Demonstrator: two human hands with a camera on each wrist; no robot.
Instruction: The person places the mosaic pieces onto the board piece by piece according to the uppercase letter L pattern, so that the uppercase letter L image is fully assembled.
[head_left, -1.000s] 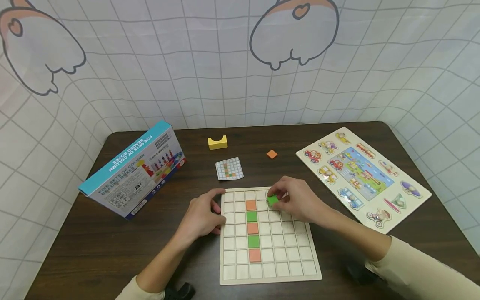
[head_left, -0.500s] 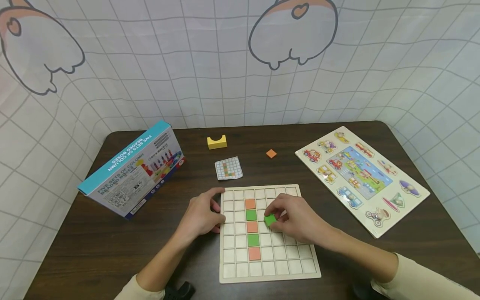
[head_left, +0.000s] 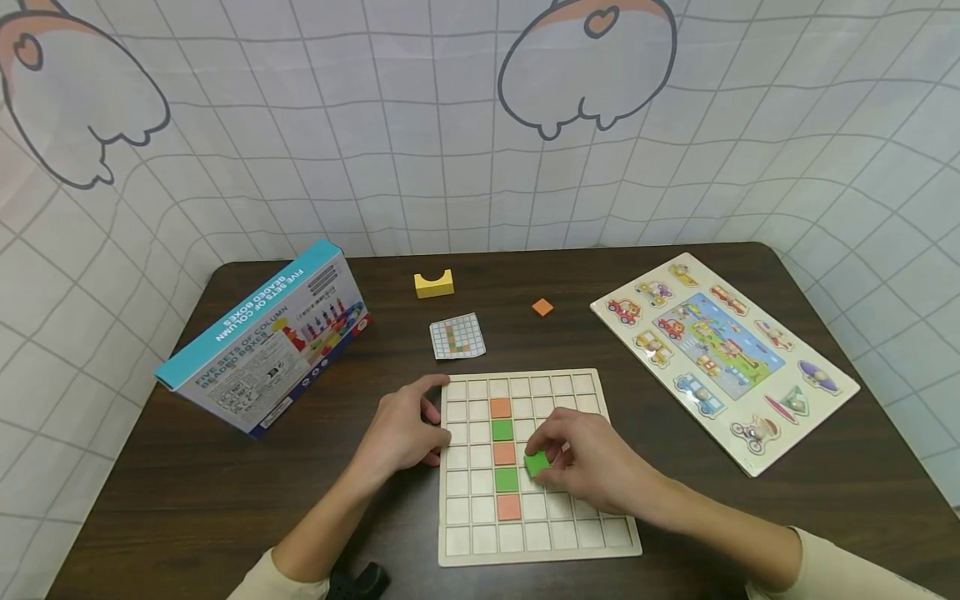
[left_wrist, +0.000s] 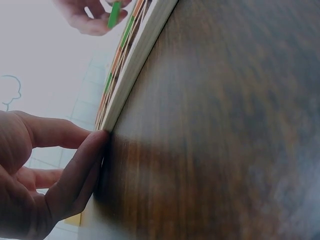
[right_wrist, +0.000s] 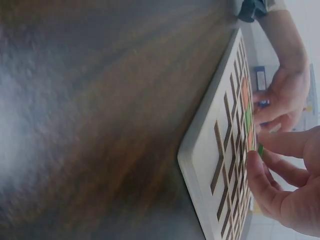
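Note:
A cream wooden grid board lies on the dark table, with a column of orange and green square tiles set in its cells. My left hand rests against the board's left edge; in the left wrist view, fingertips touch its side. Between thumb and fingers, my right hand pinches a green square tile over the board, just right of the column. That tile appears tilted, and in the right wrist view the fingers mostly hide it.
Beyond the board lie a small pattern card, a yellow arched block and a loose orange tile. A printed box stands at left, and a vehicle picture puzzle lies at right.
My right hand has moved the green tile from near the board's far rows toward me and slightly left, down alongside the column. My left hand stays at the board's edge.

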